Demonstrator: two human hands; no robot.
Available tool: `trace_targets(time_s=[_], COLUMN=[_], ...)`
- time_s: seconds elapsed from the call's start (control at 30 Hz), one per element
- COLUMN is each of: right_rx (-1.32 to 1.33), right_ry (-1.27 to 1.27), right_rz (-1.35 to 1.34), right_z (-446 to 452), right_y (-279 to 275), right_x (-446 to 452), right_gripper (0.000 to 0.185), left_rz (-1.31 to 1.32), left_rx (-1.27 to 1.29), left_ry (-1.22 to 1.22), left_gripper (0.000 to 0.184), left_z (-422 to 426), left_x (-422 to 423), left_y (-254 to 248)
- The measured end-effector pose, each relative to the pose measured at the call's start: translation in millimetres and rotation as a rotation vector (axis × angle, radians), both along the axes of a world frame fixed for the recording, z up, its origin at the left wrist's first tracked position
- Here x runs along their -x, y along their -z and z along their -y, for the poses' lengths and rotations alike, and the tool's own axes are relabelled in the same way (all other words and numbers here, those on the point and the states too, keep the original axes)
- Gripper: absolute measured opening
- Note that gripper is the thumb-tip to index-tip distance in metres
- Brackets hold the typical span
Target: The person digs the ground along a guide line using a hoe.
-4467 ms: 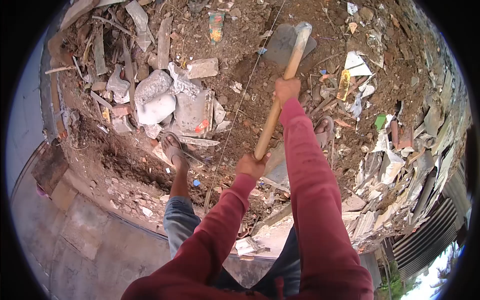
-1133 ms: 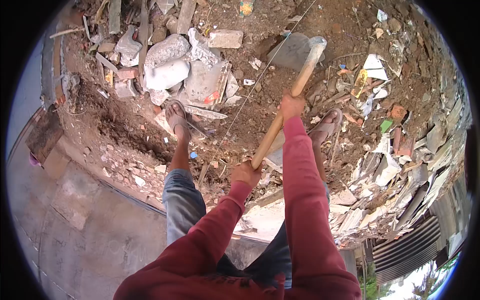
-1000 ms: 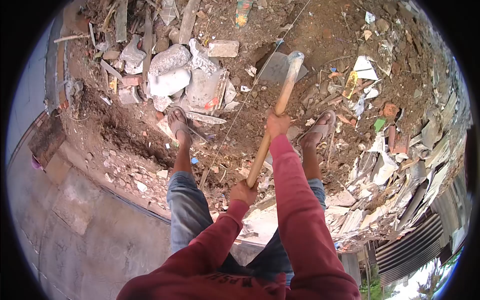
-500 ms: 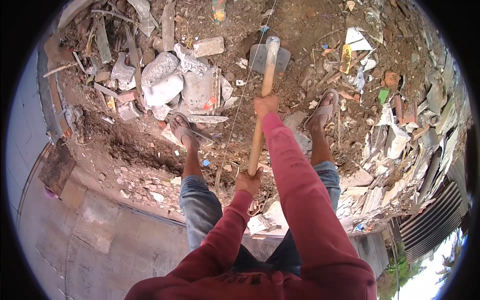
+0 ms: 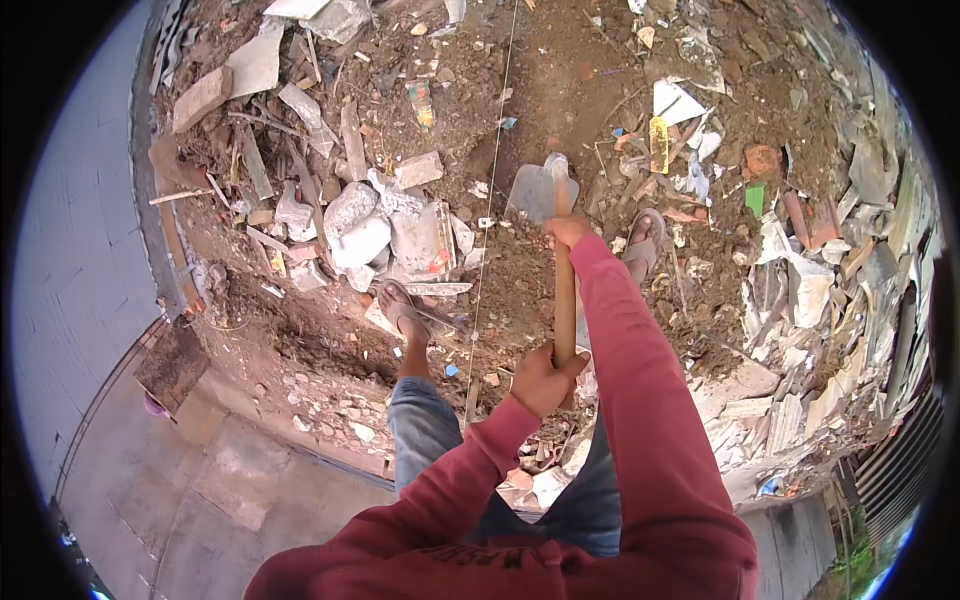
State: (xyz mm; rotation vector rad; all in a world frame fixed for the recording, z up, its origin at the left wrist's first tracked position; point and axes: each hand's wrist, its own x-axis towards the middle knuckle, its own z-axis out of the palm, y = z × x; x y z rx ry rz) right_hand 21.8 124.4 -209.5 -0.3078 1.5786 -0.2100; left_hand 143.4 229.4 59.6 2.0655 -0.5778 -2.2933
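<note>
A hoe (image 5: 565, 305) with a long wooden handle and a flat metal blade (image 5: 531, 195) points away from me over the brown soil. My right hand (image 5: 569, 231) is wrapped round the handle just below the blade. Nearer my body, my left hand (image 5: 543, 382) grips the handle close to its butt end. Between my two feet lies loose dirt with small debris. Whether the blade touches the soil I cannot tell. A thin string (image 5: 504, 105) runs across the ground to the left of the hoe.
Broken concrete and a white chunk (image 5: 362, 243) are heaped by my left foot (image 5: 403, 314). My right foot (image 5: 645, 243) stands right of the hoe. Rubble with a yellow piece (image 5: 658, 145) and a green piece (image 5: 754, 198) lies farther right. Paving (image 5: 230, 500) borders the lower left.
Both hands have shifted right in view with the hoe, and my right hand has come nearer the blade. The blade now appears lower and turned. The whole view has also shifted.
</note>
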Motion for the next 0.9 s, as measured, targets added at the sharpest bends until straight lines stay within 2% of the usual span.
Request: trace_targets(time_s=[0.1,0.27,0.33,0.37,0.4,0.43,0.47,0.5,0.57,0.6,0.63,0.7,0.73,0.77,0.83,0.9], right_rx=[-0.072,0.004,0.040,0.034,0.041,0.128,0.217,0.225,0.450,0.432,0.435,0.597,0.517,0.533,0.854,0.952], right_ry=[0.032,0.082,0.232,0.340,0.332,0.423,0.517,0.511,0.597,0.612,0.601,0.762,0.884,0.868,0.911,0.960], right_rz=[-0.014,-0.061,-0.070,-0.049,-0.042,-0.147,-0.260,-0.262,-0.536,-0.599,-0.601,-0.696,-0.582,-0.602,-0.628,-0.640], right_z=[17.2,33.6,40.0,38.4,34.4,26.6,21.8,20.7,16.4,52.1,58.1,71.2,107.1,136.0,183.4,230.9], right_y=[-57.2,-150.1,-223.1,-250.6,-258.7,-261.6,-262.3,-255.5,-244.0,-314.9,-308.8,-293.7,-343.1,-371.7,-406.5,-415.9], right_x=[47.2,159.0,197.9,214.8,227.2,238.5,248.8,258.7,267.1,254.5,257.9,275.8,260.7,250.9,235.7,232.0], right_gripper=[0.019,0.021,0.020,0.019,0.019,0.020,0.022,0.022,0.020,0.021,0.021,0.025,0.028,0.028,0.017,0.012], left_rz=[-0.020,-0.122,-0.116,-0.117,-0.122,-0.122,0.028,0.185,0.150,0.178,0.208,0.198,0.196,0.192,0.150,0.093], left_rx=[0.129,0.168,0.214,0.200,0.179,0.179,0.251,0.328,0.389,0.511,0.641,0.740,0.822,0.901,1.051,1.052], left_ry=[0.088,0.288,0.368,0.484,0.598,0.596,0.724,0.837,0.862,0.859,0.855,0.831,0.771,0.706,0.545,0.472], left_gripper=[0.039,0.050,0.051,0.051,0.050,0.050,0.046,0.043,0.043,0.041,0.039,0.038,0.036,0.034,0.025,0.021], left_z=[9.6,38.5,34.0,31.9,28.8,21.6,14.3,11.1,20.4,15.0,14.8,38.8,60.7,88.1,153.3,214.5], left_x=[47.9,142.9,166.5,174.9,182.8,187.3,187.2,186.2,175.4,170.2,166.4,165.1,166.3,168.9,178.0,185.7], left_y=[-30.7,-137.4,-162.7,-175.2,-185.0,-188.7,-182.3,-169.7,-138.9,-113.6,-82.7,-30.7,-6.7,9.7,14.0,0.6])
